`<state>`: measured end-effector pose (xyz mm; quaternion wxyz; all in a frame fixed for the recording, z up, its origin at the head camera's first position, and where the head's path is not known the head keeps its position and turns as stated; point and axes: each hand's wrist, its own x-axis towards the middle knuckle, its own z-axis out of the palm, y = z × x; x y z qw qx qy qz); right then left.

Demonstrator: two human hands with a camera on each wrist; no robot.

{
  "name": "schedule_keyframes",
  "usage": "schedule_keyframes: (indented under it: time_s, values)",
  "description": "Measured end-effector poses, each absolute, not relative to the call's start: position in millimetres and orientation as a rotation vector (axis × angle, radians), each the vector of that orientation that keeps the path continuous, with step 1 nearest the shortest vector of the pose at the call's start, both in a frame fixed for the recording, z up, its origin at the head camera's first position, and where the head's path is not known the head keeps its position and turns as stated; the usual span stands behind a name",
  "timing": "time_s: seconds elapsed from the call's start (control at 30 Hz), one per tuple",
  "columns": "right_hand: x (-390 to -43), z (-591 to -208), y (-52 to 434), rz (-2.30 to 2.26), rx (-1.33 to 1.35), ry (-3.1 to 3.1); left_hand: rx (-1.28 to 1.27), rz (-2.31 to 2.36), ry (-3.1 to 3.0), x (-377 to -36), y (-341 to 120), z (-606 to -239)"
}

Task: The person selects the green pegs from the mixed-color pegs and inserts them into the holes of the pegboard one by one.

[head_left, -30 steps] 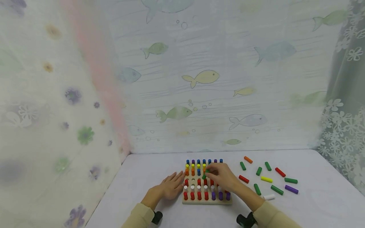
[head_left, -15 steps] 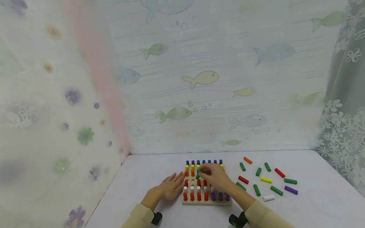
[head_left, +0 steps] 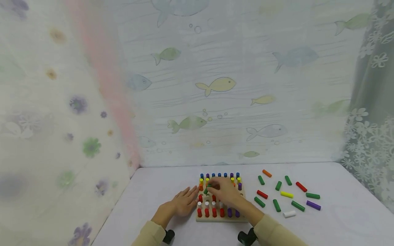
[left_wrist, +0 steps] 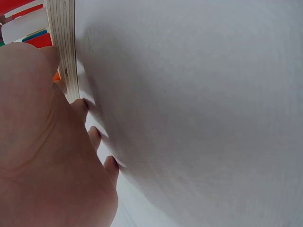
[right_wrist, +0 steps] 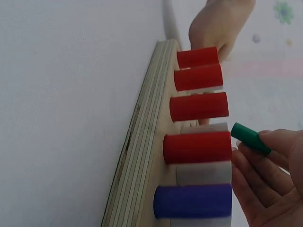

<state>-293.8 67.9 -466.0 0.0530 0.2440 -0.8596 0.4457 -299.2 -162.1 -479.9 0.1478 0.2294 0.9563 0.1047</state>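
A wooden pegboard (head_left: 220, 220) lies on the white table, with rows of red, purple, white, orange, yellow and blue pegs upright in it. Between thumb and fingers my right hand (head_left: 226, 192) pinches a green peg (right_wrist: 250, 137), held tilted over the board's left part. In the right wrist view, red pegs (right_wrist: 196, 147) and a purple peg (right_wrist: 193, 201) stand in the nearest row. My left hand (head_left: 184, 201) lies flat with fingers spread, its thumb side against the board's left edge; the left wrist view shows its fingertips on the cloth. The right hand hides part of the middle rows.
To the right of the board several loose pegs lie scattered: green pegs (head_left: 259, 202), red pegs (head_left: 262, 194), a yellow peg (head_left: 287, 194), a purple peg (head_left: 313, 205), a white peg (head_left: 289, 214) and an orange peg (head_left: 266, 173). A fish-print curtain (head_left: 234, 136) hangs behind the table.
My right hand has moved left across the board with the green peg in its fingers, uncovering pegs on the right side. The left hand stays at the board's left edge.
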Motion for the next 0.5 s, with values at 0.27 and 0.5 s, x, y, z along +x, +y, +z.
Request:
schedule_keyframes:
  time_s: [0.27, 0.5]
  values:
    - [-298.1, -470.9, 55.3, 1.364, 0.731, -2.629, 0.671, 0.308, 2.748, -297.8, -163.3, -480.6]
    - [-299.9, -474.4, 48.4, 1.328, 0.685, -2.675, 0.69, 0.289, 2.753, -299.6, -164.1, -480.6]
